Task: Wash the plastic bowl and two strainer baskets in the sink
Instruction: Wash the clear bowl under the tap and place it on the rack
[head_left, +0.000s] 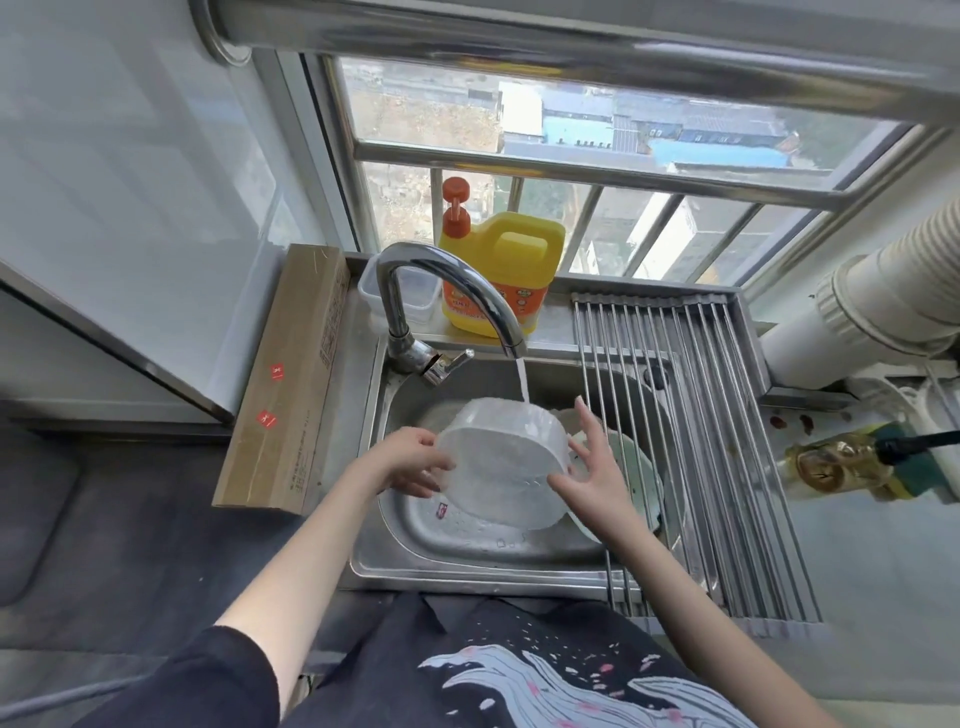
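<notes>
Over the sink (467, 558), under the running tap (447, 291), the left hand (410, 460) grips one side of the tipped plastic bowl (506, 462) while the right hand (592, 467), fingers spread, steadies the other side, so water can rinse it.

Daylight, bright, from the window (571, 156) straight ahead; roofs outside a little washed out. Soft, weak shadows. Glare streaks on the tap (447, 291) and the rail (571, 47) across the top. Strong wide-angle bend at the edges, straight lines bowed. Centre fairly sharp; corners soft, the bottle (831, 462) at right smeared
</notes>
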